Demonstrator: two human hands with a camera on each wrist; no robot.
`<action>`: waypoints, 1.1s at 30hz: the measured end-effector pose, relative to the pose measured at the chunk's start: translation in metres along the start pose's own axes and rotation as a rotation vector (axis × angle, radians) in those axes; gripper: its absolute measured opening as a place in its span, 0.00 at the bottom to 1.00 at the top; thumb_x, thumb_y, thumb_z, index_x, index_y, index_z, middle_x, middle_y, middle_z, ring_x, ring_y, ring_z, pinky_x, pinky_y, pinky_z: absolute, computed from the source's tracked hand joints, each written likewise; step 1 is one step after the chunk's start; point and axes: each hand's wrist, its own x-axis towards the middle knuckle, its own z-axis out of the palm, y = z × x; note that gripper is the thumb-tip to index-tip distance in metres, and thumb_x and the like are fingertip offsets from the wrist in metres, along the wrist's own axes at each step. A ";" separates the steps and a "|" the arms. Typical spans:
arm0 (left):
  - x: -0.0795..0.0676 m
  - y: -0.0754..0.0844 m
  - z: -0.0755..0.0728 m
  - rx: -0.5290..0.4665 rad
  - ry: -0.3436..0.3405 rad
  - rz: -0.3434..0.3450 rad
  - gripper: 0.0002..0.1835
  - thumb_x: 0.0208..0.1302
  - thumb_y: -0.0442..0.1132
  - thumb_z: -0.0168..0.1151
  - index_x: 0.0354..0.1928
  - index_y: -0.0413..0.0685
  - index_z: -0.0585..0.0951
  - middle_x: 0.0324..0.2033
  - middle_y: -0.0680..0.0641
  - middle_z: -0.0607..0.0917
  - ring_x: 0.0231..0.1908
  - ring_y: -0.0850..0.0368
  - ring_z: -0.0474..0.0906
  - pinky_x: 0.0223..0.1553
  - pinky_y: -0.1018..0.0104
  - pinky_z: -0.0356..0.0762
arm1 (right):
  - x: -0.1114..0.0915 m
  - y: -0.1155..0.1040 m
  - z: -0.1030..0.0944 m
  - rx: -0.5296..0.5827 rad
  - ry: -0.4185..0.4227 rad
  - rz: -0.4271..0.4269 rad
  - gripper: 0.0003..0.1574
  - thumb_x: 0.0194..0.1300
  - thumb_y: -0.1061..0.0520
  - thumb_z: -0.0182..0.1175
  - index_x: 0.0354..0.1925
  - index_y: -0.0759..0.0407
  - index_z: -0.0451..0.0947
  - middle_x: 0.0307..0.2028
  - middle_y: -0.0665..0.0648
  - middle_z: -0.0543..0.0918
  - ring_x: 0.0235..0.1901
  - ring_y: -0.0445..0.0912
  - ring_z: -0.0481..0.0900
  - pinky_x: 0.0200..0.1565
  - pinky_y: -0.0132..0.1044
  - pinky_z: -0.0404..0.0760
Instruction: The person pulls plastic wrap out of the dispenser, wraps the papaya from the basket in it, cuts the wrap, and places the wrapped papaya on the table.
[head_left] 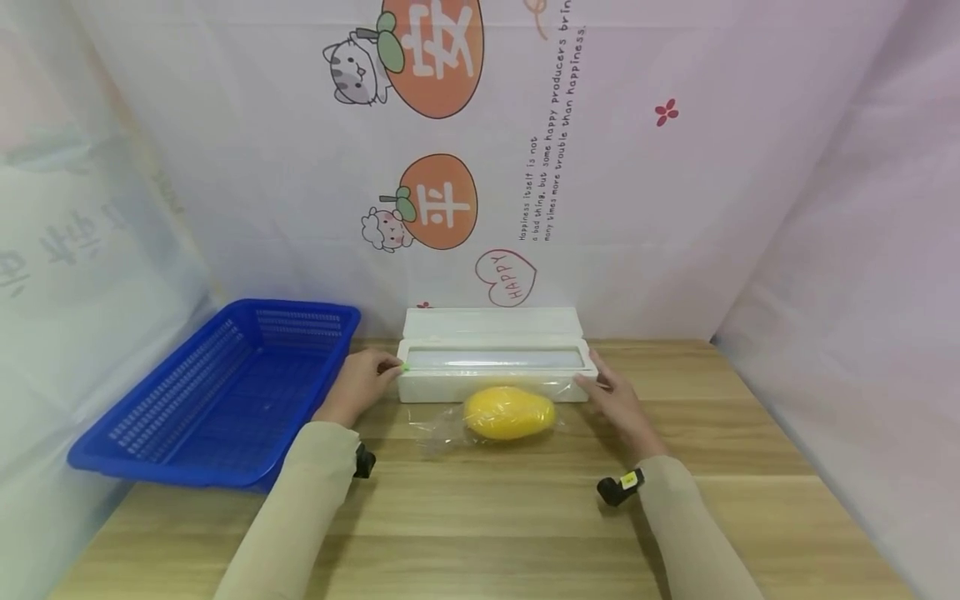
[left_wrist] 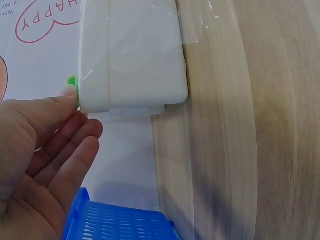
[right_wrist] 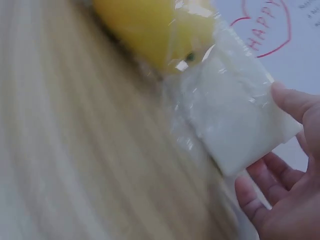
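A long white cling film dispenser stands at the back of the table, its lid raised and a film roll visible inside. My left hand is at its left end, where thumb and forefinger pinch a small green slider. My right hand grips the right end, thumb on the upper edge and fingers around the end. In front of the dispenser lies a yellow fruit, mango-like in shape, under clear plastic film. Film also covers the dispenser's front in the right wrist view.
A blue plastic basket with slotted walls stands left of the left hand. Behind the dispenser hangs a printed white cloth, and more cloth hangs along both sides. The wood-grain table stretches toward me between the forearms.
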 end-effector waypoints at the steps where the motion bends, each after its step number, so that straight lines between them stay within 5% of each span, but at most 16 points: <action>1: -0.001 0.000 0.000 -0.003 0.000 -0.007 0.11 0.70 0.39 0.65 0.47 0.41 0.87 0.42 0.43 0.87 0.44 0.48 0.82 0.49 0.52 0.80 | 0.000 0.000 0.000 0.033 -0.010 0.016 0.50 0.67 0.34 0.62 0.77 0.26 0.46 0.73 0.63 0.61 0.48 0.50 0.75 0.45 0.38 0.78; 6: -0.003 0.002 -0.001 -0.027 -0.003 -0.032 0.11 0.70 0.38 0.64 0.48 0.40 0.87 0.43 0.42 0.87 0.45 0.48 0.83 0.49 0.52 0.80 | -0.001 -0.004 -0.002 0.164 -0.062 0.056 0.49 0.70 0.39 0.61 0.79 0.30 0.47 0.76 0.55 0.56 0.43 0.38 0.70 0.45 0.33 0.73; 10: -0.006 0.007 0.000 -0.021 0.021 -0.008 0.15 0.69 0.36 0.61 0.54 0.38 0.84 0.51 0.37 0.84 0.52 0.43 0.80 0.55 0.47 0.77 | -0.006 -0.008 -0.003 0.238 -0.019 0.048 0.41 0.74 0.42 0.57 0.78 0.37 0.54 0.74 0.52 0.60 0.56 0.43 0.69 0.58 0.40 0.73; 13: -0.009 0.015 0.004 -0.031 0.067 0.073 0.20 0.66 0.33 0.60 0.59 0.37 0.81 0.55 0.36 0.81 0.54 0.40 0.78 0.56 0.45 0.75 | -0.012 -0.014 -0.001 0.143 0.126 -0.079 0.32 0.76 0.46 0.54 0.73 0.50 0.64 0.68 0.57 0.68 0.61 0.50 0.67 0.64 0.48 0.68; 16: -0.015 0.031 0.010 -0.082 0.082 0.156 0.21 0.65 0.32 0.62 0.60 0.40 0.80 0.54 0.39 0.82 0.52 0.43 0.78 0.53 0.48 0.77 | -0.019 -0.026 0.006 -0.090 0.236 -0.264 0.24 0.77 0.49 0.54 0.64 0.59 0.73 0.60 0.62 0.76 0.58 0.53 0.73 0.60 0.52 0.71; 20: -0.026 0.056 0.024 -0.158 0.021 0.237 0.21 0.64 0.35 0.68 0.59 0.42 0.80 0.52 0.42 0.83 0.49 0.44 0.79 0.50 0.51 0.80 | -0.029 -0.041 0.021 -0.328 0.061 -0.419 0.24 0.73 0.45 0.59 0.59 0.57 0.76 0.55 0.58 0.81 0.53 0.54 0.77 0.54 0.53 0.77; 25: -0.035 0.073 0.053 -0.094 -0.076 0.269 0.35 0.55 0.52 0.77 0.61 0.44 0.78 0.53 0.45 0.82 0.52 0.48 0.79 0.53 0.53 0.78 | -0.036 -0.040 0.039 -0.621 -0.199 -0.541 0.44 0.57 0.36 0.72 0.65 0.54 0.72 0.60 0.55 0.76 0.59 0.54 0.74 0.58 0.55 0.75; 28: -0.038 0.076 0.072 -0.019 -0.093 0.275 0.44 0.47 0.60 0.79 0.64 0.47 0.74 0.57 0.48 0.80 0.56 0.52 0.76 0.58 0.55 0.75 | -0.037 -0.033 0.047 -0.721 -0.229 -0.587 0.52 0.50 0.35 0.76 0.66 0.54 0.70 0.63 0.54 0.73 0.62 0.51 0.70 0.62 0.54 0.72; 33: -0.039 0.079 0.088 0.034 -0.074 0.247 0.52 0.40 0.61 0.82 0.67 0.50 0.69 0.61 0.48 0.75 0.60 0.49 0.74 0.61 0.50 0.72 | -0.038 -0.027 0.054 -0.727 -0.210 -0.584 0.57 0.47 0.42 0.81 0.69 0.57 0.66 0.64 0.57 0.70 0.63 0.52 0.69 0.65 0.53 0.68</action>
